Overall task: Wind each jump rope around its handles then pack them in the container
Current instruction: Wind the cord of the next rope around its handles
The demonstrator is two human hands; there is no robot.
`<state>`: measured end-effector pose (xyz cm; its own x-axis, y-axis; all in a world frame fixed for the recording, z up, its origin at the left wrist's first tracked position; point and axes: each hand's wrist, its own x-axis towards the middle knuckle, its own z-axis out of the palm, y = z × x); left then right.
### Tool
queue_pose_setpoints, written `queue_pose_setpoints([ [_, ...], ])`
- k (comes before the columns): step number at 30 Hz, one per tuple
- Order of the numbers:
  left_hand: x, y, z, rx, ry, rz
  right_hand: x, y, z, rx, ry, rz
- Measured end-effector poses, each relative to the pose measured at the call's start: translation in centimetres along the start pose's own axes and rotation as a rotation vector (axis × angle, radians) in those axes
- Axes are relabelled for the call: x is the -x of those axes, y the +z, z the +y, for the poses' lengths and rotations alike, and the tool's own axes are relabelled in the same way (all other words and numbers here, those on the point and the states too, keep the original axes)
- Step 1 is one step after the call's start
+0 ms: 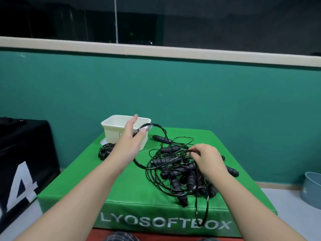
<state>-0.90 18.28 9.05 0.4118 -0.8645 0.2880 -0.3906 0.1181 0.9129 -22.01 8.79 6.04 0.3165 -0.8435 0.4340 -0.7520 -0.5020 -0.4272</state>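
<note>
1. One green soft box (121, 188) is the work surface for everything; a black cord loop (202, 213) hangs over its 6 o'clock edge, and in my judgement a hard pull could drag more of the pile off that way.
2. Several jump ropes form a tangled pile (180, 173) at about 3 o'clock from the box's centre, black foam handles crossing under many cord loops. The likely trouble is that lifting one cord tightens the others into a knot or hauls a neighbouring handle along.
3. The white container (112, 129) stands at 11 o'clock, open-topped; whether anything is inside cannot be told. It looks light, so a taut cord swept past could nudge it.
4. The left hand (129, 141) is raised in front of the container, thumb and fingers pinching a cord that arcs back to the pile.
5. The right hand (206, 160) rests on the pile, fingertips pinching a cord at its top; a slip would drop the strand back among the rest.
6. One small wound bundle (105, 151) lies at 9 o'clock beside the container, not yet packed.
</note>
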Motion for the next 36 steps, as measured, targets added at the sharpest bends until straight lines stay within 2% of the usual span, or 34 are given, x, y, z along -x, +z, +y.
queue_pose_setpoints([
  [5, 2.7, 0.7, 1.5, -0.033, 0.108, -0.123, 0.1, -2.8, -4.1, -0.251, -0.115, 0.047],
  [9, 3.8, 1.8, 2.0, -0.237, 0.177, -0.113, 0.9, -4.3, -7.1, -0.582, -0.198, -0.01],
  [12, 3.8, 2.3, 2.0, -0.358, 0.174, -0.137, 1.6, -5.1, -8.6, -0.684, -0.283, -0.049],
  [16, 3.8, 2.2, 2.7, -0.216, 0.171, -0.075, 2.1, -5.2, -9.3, -0.724, -0.325, -0.085],
  [19, 3.7, 1.6, 2.8, -0.208, 0.202, -0.02, 2.5, -4.4, -9.0, -0.752, -0.307, -0.079],
  [24, 3.5, 0.6, 2.7, -0.18, 0.191, 0.0, 3.5, -2.2, -8.2, -0.66, -0.257, -0.086],
  [30, 4.0, -0.4, 2.8, -0.161, 0.217, -0.079, 3.8, 0.3, -8.7, -0.635, -0.162, -0.069],
  [36, 4.5, -1.2, 2.0, -0.065, 0.173, -0.168, 3.8, 0.9, -9.6, -0.517, -0.212, -0.052],
])
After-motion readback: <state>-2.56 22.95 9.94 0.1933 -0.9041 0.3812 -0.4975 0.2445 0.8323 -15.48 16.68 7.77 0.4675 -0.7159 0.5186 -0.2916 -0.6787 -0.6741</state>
